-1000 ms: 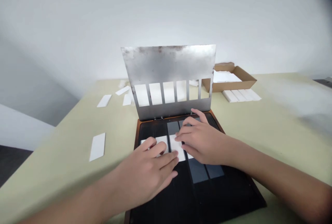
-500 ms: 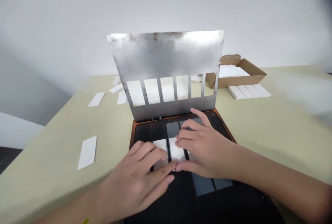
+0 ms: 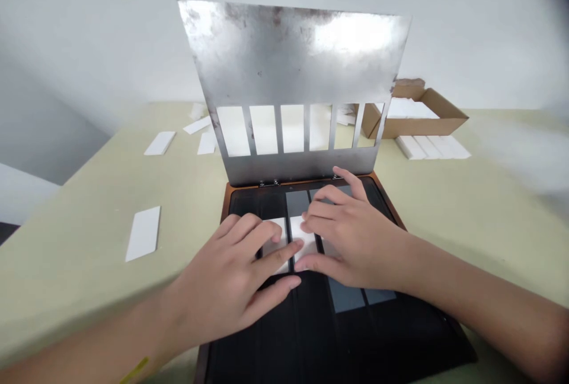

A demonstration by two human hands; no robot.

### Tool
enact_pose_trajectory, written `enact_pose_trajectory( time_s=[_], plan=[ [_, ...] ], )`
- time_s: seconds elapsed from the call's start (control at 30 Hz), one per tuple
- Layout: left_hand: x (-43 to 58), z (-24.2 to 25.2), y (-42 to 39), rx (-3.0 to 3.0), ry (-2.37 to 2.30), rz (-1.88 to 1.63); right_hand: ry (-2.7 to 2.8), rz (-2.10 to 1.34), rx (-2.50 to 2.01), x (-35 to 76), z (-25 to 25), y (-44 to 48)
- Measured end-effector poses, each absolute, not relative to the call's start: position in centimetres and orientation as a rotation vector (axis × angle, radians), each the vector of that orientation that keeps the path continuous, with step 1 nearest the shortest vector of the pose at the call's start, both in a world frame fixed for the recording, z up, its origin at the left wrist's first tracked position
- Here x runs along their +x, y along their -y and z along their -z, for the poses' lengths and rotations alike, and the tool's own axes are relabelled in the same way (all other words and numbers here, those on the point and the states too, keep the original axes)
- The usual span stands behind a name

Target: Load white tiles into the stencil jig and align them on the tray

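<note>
My left hand (image 3: 231,271) lies flat with spread fingers over a white rectangular strip (image 3: 274,236) on a black slotted board (image 3: 267,336). My right hand (image 3: 353,236) rests beside it, its fingers and thumb on a second white strip (image 3: 303,240). The lower part of each strip is hidden by fingers, and a third strip under my right palm barely shows. The board has a copper-coloured rim (image 3: 226,200) and grey-blue panels (image 3: 345,297). A scuffed steel plate (image 3: 293,58) with a row of rectangular windows stands hinged at the board's far edge.
Beyond the plate, an open cardboard box (image 3: 444,112) holds white strips, with a row of strips (image 3: 431,147) in front of it. Loose white strips (image 3: 143,233) lie on the pale olive table (image 3: 80,253) to the left.
My view has shifted closer and higher, so the steel plate looks larger. My left hand has moved slightly up the board, and both hands stay on the strips.
</note>
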State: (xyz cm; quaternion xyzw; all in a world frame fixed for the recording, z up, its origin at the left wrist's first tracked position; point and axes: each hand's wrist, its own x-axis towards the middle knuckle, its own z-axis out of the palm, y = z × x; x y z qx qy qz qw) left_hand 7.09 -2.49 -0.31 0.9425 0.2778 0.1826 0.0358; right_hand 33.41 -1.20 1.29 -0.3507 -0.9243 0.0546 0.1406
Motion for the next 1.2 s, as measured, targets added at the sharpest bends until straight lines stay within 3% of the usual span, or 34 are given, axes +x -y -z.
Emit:
enact_pose_trajectory(
  time_s=[0.27, 0.47, 1.0, 1.2],
  plan=[
    [7.1, -0.1, 2.4, 2.946, -0.779, -0.647, 2.661, -0.089, -1.014, 33.1, -0.7, 0.9],
    [7.4, -0.7, 2.6, 3.101, -0.406, -0.625, 2.633, -0.069, -1.021, 33.0, -0.3, 0.6],
    [7.5, -0.6, 2.5, 2.973, -0.586, -0.54, 2.61, -0.191, -0.977, 33.4, -1.0, 0.4],
    [7.5, -0.7, 2.6, 2.996, -0.575, -0.517, 2.609, 0.037, -1.155, 33.6, -0.3, -0.2]
  ],
)
